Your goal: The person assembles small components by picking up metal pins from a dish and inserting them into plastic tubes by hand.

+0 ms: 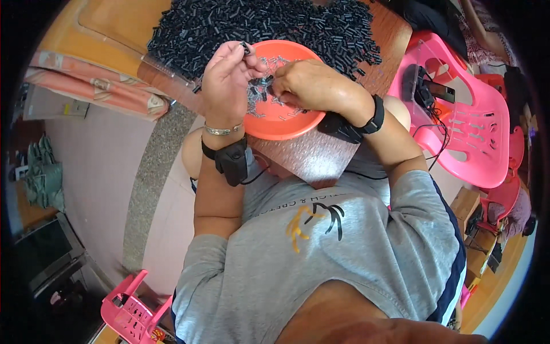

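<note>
Pinched between the thumb and fingers of my left hand [226, 74] is a small black tube-like piece [246, 49], held up over the left rim of an orange plastic bowl [306, 121]. My right hand [312, 85] reaches into the bowl from the right, its fingers curled down among small clear or silvery pieces [253, 108]. A few dark pieces [263, 86] lie with them between my hands. What the right fingertips grip, if anything, is hidden. Behind the bowl spreads a large heap of short black tube-like pieces [223, 26].
The bowl stands near the corner of a brown table [309, 157]. To the right, a pink plastic chair [475, 132] carries a phone-like device [440, 90] and cables. Patterned orange cloth [103, 83] hangs at left. Another person's arm [480, 28] shows at the upper right.
</note>
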`<control>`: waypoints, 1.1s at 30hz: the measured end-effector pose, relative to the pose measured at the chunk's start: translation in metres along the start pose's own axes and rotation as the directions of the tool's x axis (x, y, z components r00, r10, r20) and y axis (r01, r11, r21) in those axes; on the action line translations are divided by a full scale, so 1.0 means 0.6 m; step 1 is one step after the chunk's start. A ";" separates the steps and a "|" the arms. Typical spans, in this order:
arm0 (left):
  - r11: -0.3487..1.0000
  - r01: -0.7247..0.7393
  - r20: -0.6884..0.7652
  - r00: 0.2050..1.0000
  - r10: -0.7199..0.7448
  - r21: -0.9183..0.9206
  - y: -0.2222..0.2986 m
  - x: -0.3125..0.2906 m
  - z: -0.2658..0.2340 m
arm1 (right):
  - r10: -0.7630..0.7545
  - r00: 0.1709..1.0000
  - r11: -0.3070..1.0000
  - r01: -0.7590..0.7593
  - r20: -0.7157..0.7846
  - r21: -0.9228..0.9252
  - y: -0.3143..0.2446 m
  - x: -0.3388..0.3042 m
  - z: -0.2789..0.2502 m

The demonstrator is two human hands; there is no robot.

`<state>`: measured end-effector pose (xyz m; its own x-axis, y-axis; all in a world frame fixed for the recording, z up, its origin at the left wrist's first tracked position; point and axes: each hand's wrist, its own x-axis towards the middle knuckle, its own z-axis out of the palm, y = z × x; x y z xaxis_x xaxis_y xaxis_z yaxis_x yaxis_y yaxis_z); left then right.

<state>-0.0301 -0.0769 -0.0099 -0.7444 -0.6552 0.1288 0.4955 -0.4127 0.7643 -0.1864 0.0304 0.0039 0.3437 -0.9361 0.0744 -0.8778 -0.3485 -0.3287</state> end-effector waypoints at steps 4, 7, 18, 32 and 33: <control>1.000 0.000 -0.002 1.000 0.000 -0.002 0.000 -0.001 -0.002 | -0.028 1.000 0.999 0.028 -0.003 0.033 0.002 -0.001 0.002; 1.000 -0.002 -0.010 1.000 0.002 0.023 0.000 0.000 -0.001 | -0.048 0.999 0.999 0.048 -0.013 -0.012 -0.001 -0.002 0.004; 0.999 0.002 -0.057 0.998 0.000 0.037 -0.001 -0.003 0.008 | 0.024 1.000 0.998 -0.023 -0.006 0.067 -0.001 -0.002 -0.003; 0.999 -0.004 -0.105 0.994 0.009 0.053 -0.002 -0.003 0.013 | 0.012 0.999 0.999 -0.014 0.050 0.047 -0.019 -0.005 -0.006; 0.999 -0.003 -0.105 0.994 0.009 0.050 -0.003 -0.002 0.013 | 0.012 0.999 0.999 -0.014 0.050 0.047 -0.020 -0.004 -0.005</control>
<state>-0.0334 -0.0702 -0.0062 -0.6892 -0.7213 0.0686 0.4748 -0.3781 0.7947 -0.1779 0.0369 0.0106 0.3499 -0.9365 0.0230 -0.8658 -0.3327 -0.3737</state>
